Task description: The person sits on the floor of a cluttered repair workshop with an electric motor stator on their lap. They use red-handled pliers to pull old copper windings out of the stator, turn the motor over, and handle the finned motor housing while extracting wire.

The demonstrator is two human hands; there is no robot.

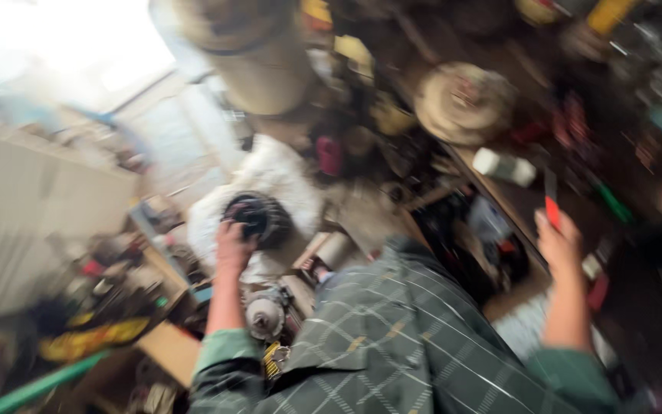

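While the whole view is smeared by motion blur, both bare forearms reach forward out of green cuffs, with a plaid green shirt (392, 345) filling the lower middle. The left hand (233, 244) stretches up and away, its fingers curled onto the rim of a dark, round ribbed part (258, 218), apparently a motor fan or rotor, though how firmly they grip it I cannot tell. That round part sits on a white cloth (277, 180) on the cluttered table, its flat face turned toward the camera; its axis cannot be read.

The right hand (559, 244) is raised at the right, fingers closed round a slim tool with a red handle (551, 201). Its long axis runs nearly upright in the picture, the darker end pointing up and away from the wrist.

Just below the left forearm lies a grey metal motor housing (266, 314). A wooden shelf edge (499, 201) runs diagonally between the two hands, a round tan disc (463, 103) above it and a small white box (505, 166) resting on it.
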